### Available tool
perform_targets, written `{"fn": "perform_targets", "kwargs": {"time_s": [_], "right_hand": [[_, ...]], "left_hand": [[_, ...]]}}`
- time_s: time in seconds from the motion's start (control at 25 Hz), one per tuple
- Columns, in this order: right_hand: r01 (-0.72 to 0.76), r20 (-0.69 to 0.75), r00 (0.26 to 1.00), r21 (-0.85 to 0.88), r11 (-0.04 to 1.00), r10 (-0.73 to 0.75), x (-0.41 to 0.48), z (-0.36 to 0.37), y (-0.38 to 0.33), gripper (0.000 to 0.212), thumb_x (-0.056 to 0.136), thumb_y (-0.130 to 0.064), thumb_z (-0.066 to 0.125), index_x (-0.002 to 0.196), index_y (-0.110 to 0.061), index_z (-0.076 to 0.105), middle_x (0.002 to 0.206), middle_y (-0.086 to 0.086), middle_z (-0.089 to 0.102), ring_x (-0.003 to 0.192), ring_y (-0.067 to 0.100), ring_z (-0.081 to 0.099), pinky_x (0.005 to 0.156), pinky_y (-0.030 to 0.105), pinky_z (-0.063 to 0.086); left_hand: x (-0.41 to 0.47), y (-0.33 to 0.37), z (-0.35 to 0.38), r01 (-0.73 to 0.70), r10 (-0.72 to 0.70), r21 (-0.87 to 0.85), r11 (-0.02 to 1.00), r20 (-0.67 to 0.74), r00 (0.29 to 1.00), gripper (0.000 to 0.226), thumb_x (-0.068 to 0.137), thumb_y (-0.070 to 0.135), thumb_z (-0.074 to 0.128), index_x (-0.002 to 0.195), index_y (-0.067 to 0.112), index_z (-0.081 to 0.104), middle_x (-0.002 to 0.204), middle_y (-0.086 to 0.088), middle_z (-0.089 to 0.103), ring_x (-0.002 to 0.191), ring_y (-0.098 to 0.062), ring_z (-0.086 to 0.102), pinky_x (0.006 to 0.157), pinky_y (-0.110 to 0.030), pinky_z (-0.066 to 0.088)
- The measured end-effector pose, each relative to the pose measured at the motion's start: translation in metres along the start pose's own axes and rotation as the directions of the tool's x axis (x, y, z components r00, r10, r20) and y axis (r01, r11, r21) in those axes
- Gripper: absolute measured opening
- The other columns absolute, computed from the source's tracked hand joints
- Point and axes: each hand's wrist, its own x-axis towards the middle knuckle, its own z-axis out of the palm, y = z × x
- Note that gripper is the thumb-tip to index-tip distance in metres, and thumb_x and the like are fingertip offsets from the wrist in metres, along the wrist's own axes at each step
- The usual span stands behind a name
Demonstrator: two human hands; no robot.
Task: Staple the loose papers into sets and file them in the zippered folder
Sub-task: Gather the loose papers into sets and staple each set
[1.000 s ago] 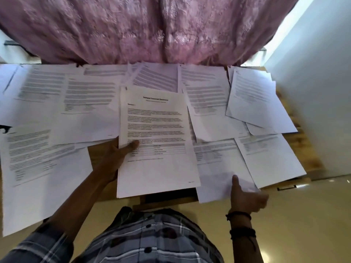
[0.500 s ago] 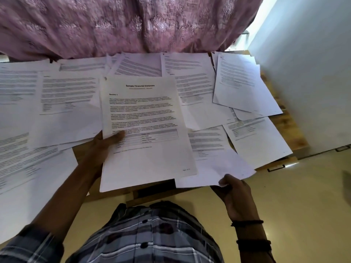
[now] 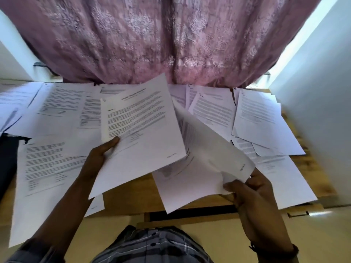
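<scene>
White printed sheets (image 3: 62, 114) cover most of a wooden worktop (image 3: 133, 188), overlapping one another from the far left edge to the right one, where some hang past the near rim. A bare strip of wood shows in the near middle, between the two arms.

The left hand (image 3: 100, 154) is clamped on a titled page (image 3: 140, 128), thumb on top near its left edge and the other fingers hidden beneath. That page is lifted off the worktop and tilted, its far right corner raised toward the pink curtain (image 3: 152, 38) that hangs behind the worktop. A second sheet edge shows at its left side, so it may be more than one page; I cannot tell how many.

The right hand (image 3: 248, 190) is closed on the near right corner of another sheet (image 3: 205, 173), pinching it between thumb and fingers. This sheet is also off the wood and bends upward along its right side; its far end runs under the titled page, and printed lines show faintly through it. A dark band (image 3: 275, 252) circles the right wrist.

To the right, more pages (image 3: 260, 118) lie in a loose stack just beside a pale wall (image 3: 319, 111). At the far left a dark object (image 3: 7, 160) lies partly under the papers; what it is cannot be made out. A plaid shirt (image 3: 153, 245) fills the bottom centre, over a yellowish floor (image 3: 224, 242).
</scene>
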Motion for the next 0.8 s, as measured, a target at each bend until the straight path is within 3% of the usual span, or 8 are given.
{"fn": "perform_targets", "kwargs": {"time_s": [0.16,0.28,0.4,0.48,0.56,0.68,0.8], "right_hand": [[0.034,0.05,0.998,0.225,0.974,-0.046,0.018,0.018,0.012,0.052,0.081,0.016,0.047,0.103,-0.024,0.072,0.106,0.005,0.073,0.097,0.021,0.071,0.077,0.038,0.059],[0.016,0.158,0.985,0.302,0.953,-0.066,0.032,0.02,0.029,0.05,0.073,0.003,0.06,0.117,-0.02,0.064,0.113,0.011,0.07,0.102,0.028,0.068,0.078,0.04,0.059],[-0.106,0.298,0.954,0.233,0.967,0.033,0.041,0.018,0.051,0.059,0.061,-0.009,0.083,0.116,-0.017,0.065,0.113,0.016,0.068,0.106,0.039,0.065,0.078,0.046,0.059],[-0.17,0.321,0.94,0.158,0.973,0.112,0.05,0.012,0.055,0.056,0.061,-0.004,0.079,0.113,-0.011,0.062,0.104,0.015,0.071,0.099,0.038,0.068,0.074,0.046,0.06],[-0.221,0.349,0.924,0.154,0.963,0.156,0.064,0.005,0.05,0.045,0.064,-0.003,0.077,0.107,-0.006,0.066,0.103,0.019,0.072,0.096,0.038,0.069,0.074,0.046,0.061],[-0.13,0.391,0.919,0.184,0.974,0.048,0.097,-0.011,0.034,0.056,0.075,-0.031,0.078,0.125,-0.013,0.063,0.133,0.019,0.058,0.122,0.036,0.057,0.097,0.053,0.049],[-0.008,0.408,0.913,0.004,1.0,0.006,0.123,-0.015,0.017,0.053,0.089,-0.048,0.06,0.134,-0.021,0.055,0.136,0.009,0.058,0.126,0.029,0.055,0.101,0.051,0.045]], "left_hand": [[-0.005,-0.001,0.006,-0.009,0.009,-0.049,0.999,-0.001,1.0,0.035,0.093,0.024,0.055,0.124,0.012,0.063,0.116,-0.011,0.071,0.09,-0.022,0.073,0.067,-0.029,0.06],[-0.006,-0.006,0.009,-0.032,0.034,-0.072,0.997,0.03,0.999,0.035,0.094,0.024,0.054,0.127,0.013,0.061,0.115,-0.01,0.071,0.09,-0.023,0.073,0.065,-0.031,0.06],[-0.007,-0.002,0.015,-0.123,0.124,-0.024,0.992,0.039,0.992,0.031,0.096,0.021,0.052,0.126,0.02,0.06,0.112,-0.007,0.073,0.093,-0.024,0.072,0.069,-0.035,0.061],[-0.005,0.002,0.017,-0.21,0.207,0.069,0.975,0.043,0.977,0.039,0.093,0.022,0.056,0.132,0.02,0.057,0.121,-0.007,0.069,0.107,-0.028,0.067,0.086,-0.044,0.057],[-0.004,0.006,0.019,-0.272,0.27,0.12,0.955,0.032,0.962,0.041,0.093,0.017,0.057,0.134,0.019,0.056,0.122,-0.006,0.069,0.11,-0.028,0.066,0.087,-0.044,0.057],[0.0,0.016,0.022,-0.363,0.357,0.167,0.916,0.07,0.932,0.043,0.092,0.012,0.058,0.135,0.015,0.054,0.126,-0.008,0.066,0.115,-0.03,0.063,0.09,-0.047,0.056],[0.004,0.026,0.024,-0.499,0.475,0.256,0.828,0.153,0.867,0.044,0.09,0.018,0.066,0.132,0.022,0.055,0.132,-0.007,0.062,0.122,-0.026,0.059,0.1,-0.059,0.047]]}}
